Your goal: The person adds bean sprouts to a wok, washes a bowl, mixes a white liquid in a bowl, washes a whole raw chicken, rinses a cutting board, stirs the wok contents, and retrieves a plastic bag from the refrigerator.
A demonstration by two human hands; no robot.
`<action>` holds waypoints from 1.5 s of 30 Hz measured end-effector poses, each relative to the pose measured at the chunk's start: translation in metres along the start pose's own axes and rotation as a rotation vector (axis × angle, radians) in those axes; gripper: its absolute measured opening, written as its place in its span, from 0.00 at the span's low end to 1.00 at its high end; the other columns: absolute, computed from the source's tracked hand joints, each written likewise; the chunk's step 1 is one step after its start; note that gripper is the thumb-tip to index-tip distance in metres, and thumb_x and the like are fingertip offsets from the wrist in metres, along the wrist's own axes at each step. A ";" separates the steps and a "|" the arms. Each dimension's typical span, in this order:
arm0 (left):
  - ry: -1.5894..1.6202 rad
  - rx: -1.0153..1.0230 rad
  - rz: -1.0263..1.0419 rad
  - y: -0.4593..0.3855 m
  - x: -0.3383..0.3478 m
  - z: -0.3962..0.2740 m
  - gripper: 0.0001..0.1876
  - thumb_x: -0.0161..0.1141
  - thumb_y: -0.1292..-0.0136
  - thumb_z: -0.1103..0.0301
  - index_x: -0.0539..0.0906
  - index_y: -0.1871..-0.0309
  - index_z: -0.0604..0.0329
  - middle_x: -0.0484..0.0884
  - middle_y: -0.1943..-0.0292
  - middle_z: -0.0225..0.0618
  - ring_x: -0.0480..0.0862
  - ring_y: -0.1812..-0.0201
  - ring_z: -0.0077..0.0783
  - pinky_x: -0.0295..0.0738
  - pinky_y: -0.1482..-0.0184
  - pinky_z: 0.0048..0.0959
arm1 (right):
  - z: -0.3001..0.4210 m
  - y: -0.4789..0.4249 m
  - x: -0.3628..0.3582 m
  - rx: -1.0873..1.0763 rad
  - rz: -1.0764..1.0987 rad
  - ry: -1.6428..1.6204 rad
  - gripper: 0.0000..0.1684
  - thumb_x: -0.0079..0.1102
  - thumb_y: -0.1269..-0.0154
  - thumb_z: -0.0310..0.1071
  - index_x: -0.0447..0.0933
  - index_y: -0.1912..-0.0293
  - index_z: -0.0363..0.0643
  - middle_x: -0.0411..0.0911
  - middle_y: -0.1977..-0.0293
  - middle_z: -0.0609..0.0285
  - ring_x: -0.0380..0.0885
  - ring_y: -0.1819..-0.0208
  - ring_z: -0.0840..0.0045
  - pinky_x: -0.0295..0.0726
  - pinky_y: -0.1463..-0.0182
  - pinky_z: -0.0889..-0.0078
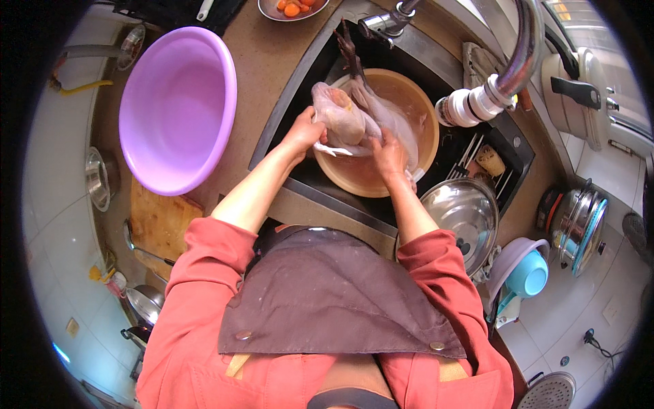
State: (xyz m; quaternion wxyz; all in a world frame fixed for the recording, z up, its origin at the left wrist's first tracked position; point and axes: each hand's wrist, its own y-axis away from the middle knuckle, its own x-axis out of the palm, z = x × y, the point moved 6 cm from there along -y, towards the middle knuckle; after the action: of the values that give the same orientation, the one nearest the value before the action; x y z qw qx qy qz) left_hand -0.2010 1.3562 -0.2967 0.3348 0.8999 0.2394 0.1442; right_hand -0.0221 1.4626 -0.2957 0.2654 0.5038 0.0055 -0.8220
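Observation:
A plucked whole raw bird (388, 120), with a dark scaly foot pointing toward the tap, rests partly in a round orange-tan basin (426, 102) of cloudy water inside the dark sink. My left hand (304, 132) grips the bird's left side, near a pale piece like a wing tip. My right hand (391, 153) holds the bird on the near right side, over the basin. Part of the fingers of both hands is hidden by the bird. Above and to the right hangs the curved faucet with a white nozzle (465, 106).
A large purple basin (173, 112) stands on the counter at left, beside a wooden cutting board (153, 222). A bowl with orange yolk-like pieces (292, 9) is at the top. A steel lid (460, 220) leans right of the sink, near a rack (472, 153) and a blue dipper (529, 273).

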 end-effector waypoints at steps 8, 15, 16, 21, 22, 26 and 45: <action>0.039 0.097 0.123 0.071 0.000 -0.053 0.11 0.47 0.45 0.74 0.68 0.57 0.57 0.70 0.73 0.24 0.70 0.74 0.14 0.71 0.67 0.18 | 0.031 0.021 -0.093 -0.156 -0.156 -0.055 0.17 0.57 0.48 0.46 0.74 0.56 0.60 0.78 0.71 0.57 0.77 0.68 0.62 0.74 0.65 0.61; 0.073 0.053 0.238 0.100 0.017 -0.069 0.10 0.49 0.47 0.71 0.68 0.60 0.58 0.68 0.76 0.25 0.68 0.79 0.15 0.73 0.69 0.20 | 0.054 0.038 -0.164 -0.394 -0.182 0.296 0.14 0.57 0.48 0.46 0.74 0.60 0.57 0.78 0.74 0.62 0.78 0.71 0.66 0.75 0.72 0.63; -0.028 0.054 0.216 0.095 0.016 -0.065 0.13 0.52 0.47 0.66 0.68 0.60 0.60 0.68 0.76 0.26 0.68 0.79 0.17 0.73 0.71 0.21 | 0.058 0.040 -0.169 -0.433 -0.189 0.325 0.14 0.57 0.48 0.46 0.74 0.60 0.57 0.77 0.76 0.61 0.78 0.72 0.66 0.74 0.72 0.63; -0.256 0.037 0.121 0.058 0.022 -0.046 0.34 0.60 0.49 0.49 0.69 0.49 0.71 0.76 0.62 0.38 0.74 0.64 0.26 0.70 0.60 0.24 | 0.059 0.011 -0.152 -0.443 0.040 0.440 0.10 0.53 0.46 0.46 0.74 0.67 0.53 0.77 0.75 0.58 0.78 0.70 0.63 0.75 0.69 0.60; -0.205 0.001 0.113 0.048 0.023 -0.037 0.34 0.60 0.49 0.46 0.70 0.49 0.70 0.76 0.59 0.40 0.75 0.61 0.28 0.70 0.58 0.25 | 0.057 0.004 -0.143 -0.455 0.058 0.447 0.10 0.53 0.46 0.46 0.74 0.67 0.53 0.77 0.75 0.57 0.78 0.70 0.63 0.75 0.68 0.59; -0.227 -0.124 -0.040 0.008 0.005 -0.001 0.33 0.60 0.52 0.48 0.72 0.48 0.65 0.77 0.54 0.45 0.77 0.53 0.38 0.69 0.51 0.30 | 0.032 -0.023 -0.088 -0.418 0.200 0.440 0.10 0.52 0.46 0.45 0.75 0.67 0.52 0.78 0.72 0.55 0.77 0.67 0.61 0.75 0.65 0.57; -1.455 0.529 -0.299 0.008 0.053 0.020 0.16 0.64 0.60 0.67 0.76 0.64 0.57 0.75 0.63 0.36 0.74 0.57 0.37 0.63 0.57 0.38 | 0.005 -0.038 -0.016 -0.240 0.289 0.267 0.15 0.55 0.46 0.44 0.74 0.58 0.52 0.77 0.69 0.52 0.76 0.64 0.58 0.73 0.63 0.55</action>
State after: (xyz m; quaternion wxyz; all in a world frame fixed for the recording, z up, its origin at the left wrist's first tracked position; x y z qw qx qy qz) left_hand -0.1457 1.3684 -0.3008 0.1981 0.7763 0.1050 -0.5892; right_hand -0.0372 1.5004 -0.2901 0.4353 0.5685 0.0658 -0.6950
